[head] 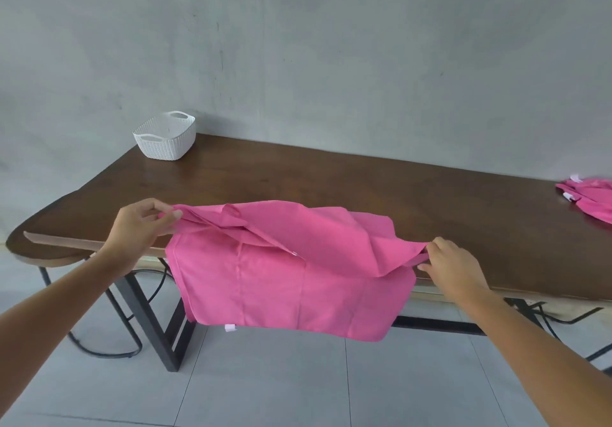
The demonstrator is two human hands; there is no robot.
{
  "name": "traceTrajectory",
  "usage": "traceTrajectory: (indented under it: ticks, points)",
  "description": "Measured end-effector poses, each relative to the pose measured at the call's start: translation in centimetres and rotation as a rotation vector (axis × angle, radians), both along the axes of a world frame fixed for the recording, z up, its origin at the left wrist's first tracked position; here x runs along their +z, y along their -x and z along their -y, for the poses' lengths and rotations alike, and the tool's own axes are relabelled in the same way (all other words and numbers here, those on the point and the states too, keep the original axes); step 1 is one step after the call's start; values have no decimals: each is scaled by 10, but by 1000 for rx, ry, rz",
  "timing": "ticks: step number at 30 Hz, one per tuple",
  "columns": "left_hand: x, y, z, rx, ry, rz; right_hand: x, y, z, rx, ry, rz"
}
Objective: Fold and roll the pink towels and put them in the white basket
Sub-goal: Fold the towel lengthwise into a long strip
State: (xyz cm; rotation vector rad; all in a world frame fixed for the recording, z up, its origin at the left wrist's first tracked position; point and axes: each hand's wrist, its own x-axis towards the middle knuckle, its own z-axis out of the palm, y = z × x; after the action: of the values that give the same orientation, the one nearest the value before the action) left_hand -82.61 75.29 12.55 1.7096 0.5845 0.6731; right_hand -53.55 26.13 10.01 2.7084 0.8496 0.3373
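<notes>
A pink towel [284, 274] is stretched between my two hands at the near edge of the table, its upper part lying on the tabletop and its lower part hanging down over the edge. My left hand [142, 224] pinches the towel's left corner. My right hand [453, 267] pinches its right corner. The white basket [165, 141] stands at the far left corner of the table and looks empty. More pink towels [589, 198] lie in a pile at the table's far right.
The dark wooden table [331, 181] stands against a grey wall on black metal legs [155, 320]. Black cables trail on the grey tiled floor under it.
</notes>
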Motion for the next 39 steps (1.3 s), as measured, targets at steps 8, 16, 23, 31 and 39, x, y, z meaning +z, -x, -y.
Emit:
traceTrajectory:
  ticks: [8,16,23,31,39]
  points:
    - [-13,50,42,127,117,82,-34,23,89,35,-72,-10]
    - [-28,66,76,115,40,-68,-48,50,137,-28,-196,-105]
    - [-41,69,88,133,143,-98,-38,53,155,-106,-321,-40]
    - [-67,77,59,-137,18,-391,-25,57,159,-202,-233,-22]
    - [-63,68,90,13,334,-168,-24,60,160,-252,-205,-31]
